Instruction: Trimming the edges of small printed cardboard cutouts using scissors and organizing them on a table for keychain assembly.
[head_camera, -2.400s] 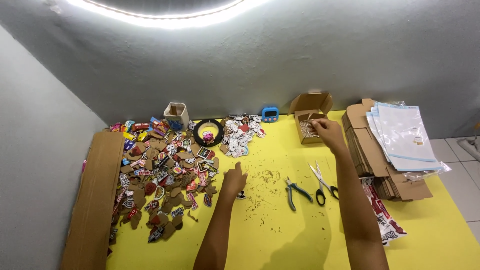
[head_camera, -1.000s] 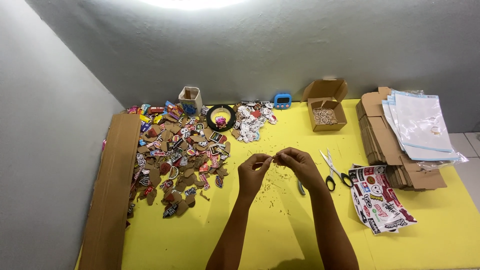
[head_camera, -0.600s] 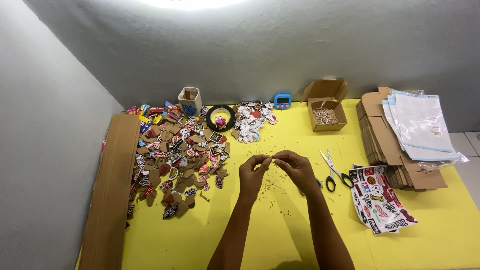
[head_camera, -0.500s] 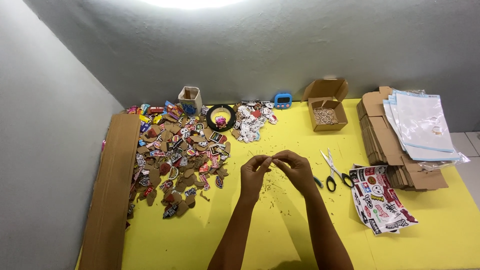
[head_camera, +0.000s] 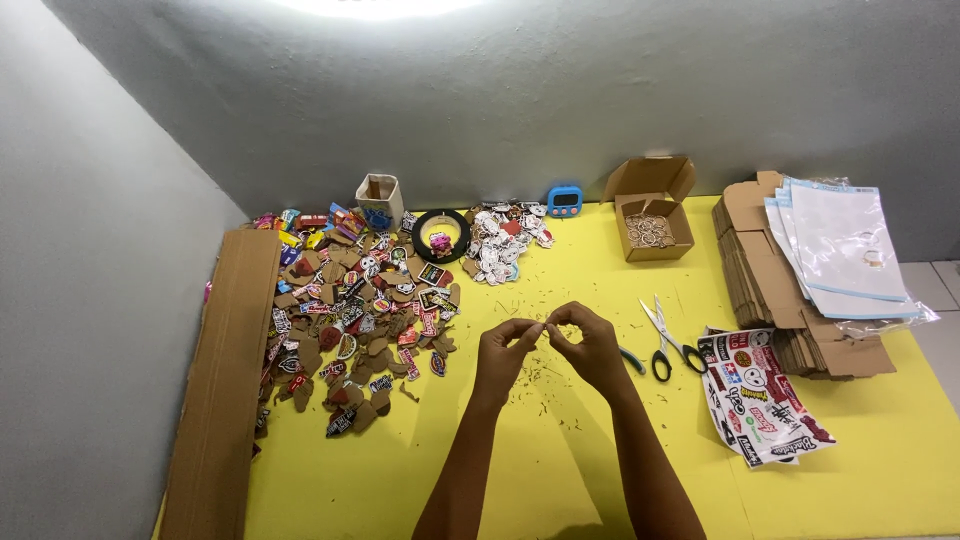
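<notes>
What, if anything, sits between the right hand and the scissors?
Only the blue-handled pliers, partly hidden behind the right hand. The scissors lie just beyond them, otherwise unobstructed on the yellow table.

Yellow table (head_camera: 480, 470); brown cardboard cutouts (head_camera: 340, 330) w/ multicolour stickers; blue timer (head_camera: 564, 200); black-handled scissors (head_camera: 668, 340).

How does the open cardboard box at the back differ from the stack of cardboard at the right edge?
The open box is folded up, lid raised, with small rings inside; the cardboard stack lies as flat unfolded sheets. The box stands alone on the yellow table; the stack carries clear plastic bags on top. The box is smaller than the stack. Both are plain brown cardboard, out of the hands' reach zone: left hand and right hand meet mid-table.
</notes>
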